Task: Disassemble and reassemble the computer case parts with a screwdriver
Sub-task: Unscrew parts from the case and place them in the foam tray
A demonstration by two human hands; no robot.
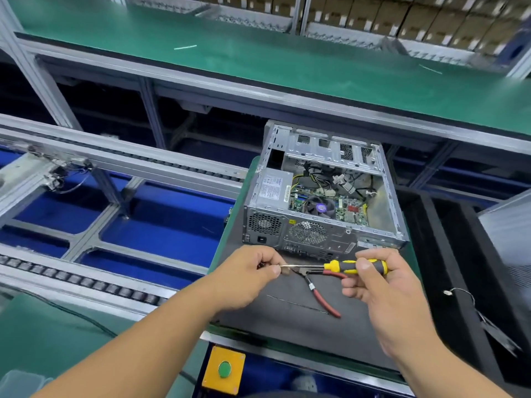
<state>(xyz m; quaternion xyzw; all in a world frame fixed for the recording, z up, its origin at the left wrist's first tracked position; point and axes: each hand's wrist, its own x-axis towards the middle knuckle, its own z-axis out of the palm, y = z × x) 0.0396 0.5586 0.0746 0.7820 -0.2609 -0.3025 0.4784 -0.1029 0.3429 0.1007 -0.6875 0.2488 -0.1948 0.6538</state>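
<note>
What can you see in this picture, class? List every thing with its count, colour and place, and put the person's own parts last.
computer case: one, grey metal, side open, on the dark mat
screwdriver: one, yellow and black handle, held in front of the case
pliers: one, red handles, lying on the mat under the screwdriver
dark mat: one, grey-black, on the near bench
button box: one, yellow with green button, bench front
left hand: one, pinching the screwdriver tip
right hand: one, gripping the handle
</note>
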